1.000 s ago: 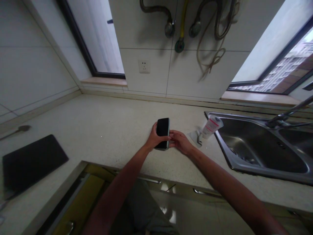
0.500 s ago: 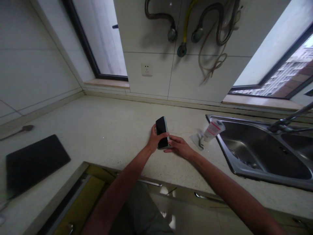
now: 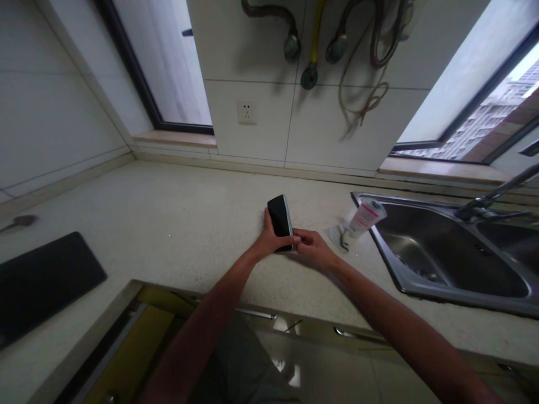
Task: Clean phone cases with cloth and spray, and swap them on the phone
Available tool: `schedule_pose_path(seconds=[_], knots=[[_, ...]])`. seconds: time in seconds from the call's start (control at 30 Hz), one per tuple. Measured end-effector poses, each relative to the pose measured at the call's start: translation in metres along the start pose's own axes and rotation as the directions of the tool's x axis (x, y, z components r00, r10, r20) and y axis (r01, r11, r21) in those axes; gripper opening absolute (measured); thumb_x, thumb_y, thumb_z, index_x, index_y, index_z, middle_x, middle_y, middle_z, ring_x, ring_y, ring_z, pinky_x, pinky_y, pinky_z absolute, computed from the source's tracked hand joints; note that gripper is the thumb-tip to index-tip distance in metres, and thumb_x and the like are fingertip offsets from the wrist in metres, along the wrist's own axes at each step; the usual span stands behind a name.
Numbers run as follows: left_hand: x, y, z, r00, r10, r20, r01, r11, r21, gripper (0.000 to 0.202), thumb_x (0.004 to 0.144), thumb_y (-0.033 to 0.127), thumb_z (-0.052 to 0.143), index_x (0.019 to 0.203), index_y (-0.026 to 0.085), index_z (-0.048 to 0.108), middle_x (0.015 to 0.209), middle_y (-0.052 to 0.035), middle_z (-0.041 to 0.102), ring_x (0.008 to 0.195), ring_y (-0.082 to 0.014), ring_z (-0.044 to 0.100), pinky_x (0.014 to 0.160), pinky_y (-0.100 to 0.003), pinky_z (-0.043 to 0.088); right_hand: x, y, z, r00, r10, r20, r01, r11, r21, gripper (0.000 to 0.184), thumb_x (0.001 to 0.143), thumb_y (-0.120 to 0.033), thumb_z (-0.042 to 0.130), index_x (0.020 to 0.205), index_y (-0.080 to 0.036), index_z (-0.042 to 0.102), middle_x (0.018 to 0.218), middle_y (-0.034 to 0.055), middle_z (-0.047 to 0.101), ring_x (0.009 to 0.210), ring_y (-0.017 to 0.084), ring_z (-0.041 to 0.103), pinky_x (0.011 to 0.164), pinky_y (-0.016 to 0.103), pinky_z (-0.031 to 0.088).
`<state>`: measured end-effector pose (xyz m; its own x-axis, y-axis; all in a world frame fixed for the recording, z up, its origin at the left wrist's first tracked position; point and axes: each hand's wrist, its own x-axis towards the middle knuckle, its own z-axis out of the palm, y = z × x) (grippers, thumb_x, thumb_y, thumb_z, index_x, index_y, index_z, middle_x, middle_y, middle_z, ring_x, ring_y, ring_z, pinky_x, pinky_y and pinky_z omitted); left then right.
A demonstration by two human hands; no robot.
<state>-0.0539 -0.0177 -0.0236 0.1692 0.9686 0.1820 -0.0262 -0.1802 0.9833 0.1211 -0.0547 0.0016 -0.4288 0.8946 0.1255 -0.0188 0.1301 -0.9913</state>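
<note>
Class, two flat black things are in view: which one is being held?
The phone, gripped by the left hand, with the right hand at its lower end. The bigger black board lies flat and untouched, far left.

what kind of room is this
Most likely a home kitchen: a stainless steel sink with a faucet sits in a speckled countertop, with cabinet drawers below and tiled walls behind. The left hand and right hand hold a phone over it.

Counted here: one phone (image 3: pixel 281 219), two hands, namely one left hand (image 3: pixel 269 242) and one right hand (image 3: pixel 314 248), one tube (image 3: pixel 365 217), one sink (image 3: pixel 381 238), one tap (image 3: pixel 492 196), one black board (image 3: pixel 42 280), one spoon (image 3: pixel 17 223), one socket (image 3: pixel 247 112), one counter (image 3: pixel 177 224), two windows (image 3: pixel 168 73).
</note>
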Motion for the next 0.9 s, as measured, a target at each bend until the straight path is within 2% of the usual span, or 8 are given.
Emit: schedule_pose_path(seconds=[0.13, 0.33, 0.47, 0.6, 0.7, 0.8, 0.9], knots=[[-0.003, 0.0, -0.001, 0.999, -0.011, 0.038, 0.009, 0.999, 0.052, 0.145, 0.051, 0.04, 0.094, 0.16, 0.023, 0.0, 0.163, -0.0205, 0.021, 0.151, -0.0366, 0.02, 0.121, -0.054, 0.019, 0.001, -0.002, -0.002, 1.0, -0.029, 0.008, 0.029, 0.998, -0.053, 0.025, 0.072, -0.027, 0.065, 0.092, -0.015, 0.072, 0.079, 0.0008, 0.065, 0.069, 0.013, 0.054, 0.059, 0.023, 0.042], [-0.001, 0.005, -0.002, 0.998, 0.013, 0.057, -0.014, 1.0, 0.015, 0.146, 0.053, 0.035, 0.093, 0.16, 0.026, -0.007, 0.164, -0.0189, 0.02, 0.149, -0.0358, 0.024, 0.12, -0.053, 0.023, 0.003, 0.002, 0.003, 0.998, -0.063, -0.005, 0.062, 0.992, -0.108, 0.019, 0.071, -0.022, 0.062, 0.086, -0.016, 0.069, 0.077, -0.0001, 0.061, 0.067, 0.013, 0.051, 0.063, 0.025, 0.042], [-0.001, 0.008, -0.002, 0.996, -0.013, 0.089, 0.013, 1.0, 0.006, 0.15, 0.053, 0.032, 0.091, 0.159, 0.025, -0.016, 0.166, -0.0186, 0.01, 0.151, -0.0357, 0.02, 0.121, -0.052, 0.023, 0.003, 0.002, 0.007, 0.993, -0.112, -0.034, 0.101, 0.97, -0.221, 0.028, 0.07, -0.019, 0.057, 0.095, -0.016, 0.069, 0.082, 0.0002, 0.065, 0.073, 0.014, 0.056, 0.068, 0.026, 0.047], [-0.003, 0.015, 0.002, 0.991, -0.056, 0.121, 0.06, 0.998, -0.033, 0.15, 0.056, 0.024, 0.085, 0.154, 0.025, -0.028, 0.167, -0.0188, 0.005, 0.151, -0.0336, 0.021, 0.12, -0.052, 0.026, 0.002, 0.002, 0.01, 0.978, -0.192, -0.087, 0.136, 0.889, -0.437, 0.032, 0.074, -0.019, 0.056, 0.103, -0.017, 0.069, 0.089, 0.0031, 0.069, 0.078, 0.018, 0.061, 0.071, 0.027, 0.051], [-0.006, 0.024, 0.005, 0.985, -0.077, 0.155, 0.094, 0.99, -0.109, 0.148, 0.056, 0.018, 0.08, 0.152, 0.03, -0.032, 0.167, -0.017, 0.006, 0.144, -0.0329, 0.033, 0.113, -0.051, 0.037, 0.0, 0.003, 0.011, 0.965, -0.246, -0.087, 0.146, 0.786, -0.601, 0.037, 0.077, -0.02, 0.055, 0.113, -0.018, 0.066, 0.096, 0.0064, 0.072, 0.08, 0.02, 0.063, 0.07, 0.03, 0.053], [-0.007, 0.031, 0.006, 0.976, -0.125, 0.177, 0.158, 0.969, -0.19, 0.141, 0.056, 0.016, 0.075, 0.154, 0.033, -0.026, 0.163, -0.0162, 0.017, 0.127, -0.0286, 0.05, 0.1, -0.045, 0.049, -0.002, 0.002, 0.014, 0.957, -0.286, -0.035, 0.172, 0.663, -0.729, 0.044, 0.081, -0.02, 0.052, 0.125, -0.019, 0.06, 0.108, 0.0091, 0.072, 0.089, 0.023, 0.066, 0.079, 0.034, 0.054], [-0.006, 0.032, 0.005, 0.966, -0.215, 0.142, 0.246, 0.933, -0.263, 0.121, 0.056, 0.014, 0.068, 0.156, 0.031, 0.003, 0.143, -0.0126, 0.045, 0.105, -0.0212, 0.058, 0.085, -0.036, 0.053, 0.0, -0.002, 0.019, 0.967, -0.255, 0.003, 0.149, 0.556, -0.817, 0.048, 0.087, -0.021, 0.048, 0.135, -0.018, 0.053, 0.116, 0.0121, 0.071, 0.092, 0.024, 0.068, 0.081, 0.035, 0.053]])
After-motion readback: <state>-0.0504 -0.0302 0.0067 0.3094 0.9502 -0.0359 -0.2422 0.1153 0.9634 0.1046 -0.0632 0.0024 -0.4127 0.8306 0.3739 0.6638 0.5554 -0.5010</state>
